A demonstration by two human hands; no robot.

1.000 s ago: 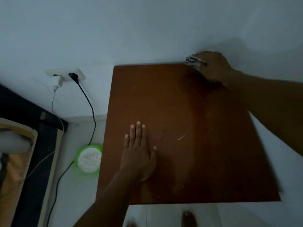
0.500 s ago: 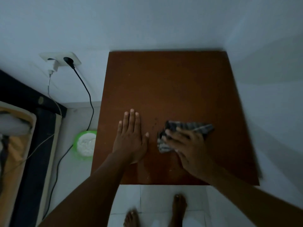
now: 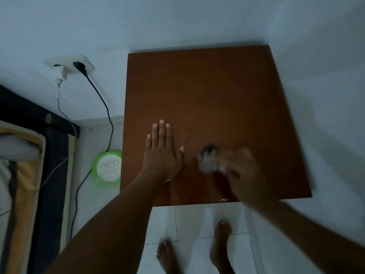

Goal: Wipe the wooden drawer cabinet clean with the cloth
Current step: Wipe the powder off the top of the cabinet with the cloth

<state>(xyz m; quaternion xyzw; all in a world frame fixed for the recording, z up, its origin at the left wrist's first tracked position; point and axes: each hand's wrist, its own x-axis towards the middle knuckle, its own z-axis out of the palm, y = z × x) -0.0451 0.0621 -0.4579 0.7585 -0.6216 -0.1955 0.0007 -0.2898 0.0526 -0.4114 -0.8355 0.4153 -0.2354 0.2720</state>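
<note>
My left hand point(image 3: 162, 155) lies flat, fingers straight, on the wooden cabinet top point(image 3: 217, 91) at centre frame. My right hand point(image 3: 244, 175), blurred, covers the bunched cloth point(image 3: 209, 163) just right of it; gripping or pressing, I can't tell.

Legible text, labels, brands, numbers, signs: none. Cabinet top point(image 3: 207, 95), socket plate point(image 3: 69, 63) and green tub point(image 3: 107, 168) show only plain surfaces in the dim light. The cloth point(image 3: 209, 162) is motion-blurred, so nothing on it can be read.
</note>
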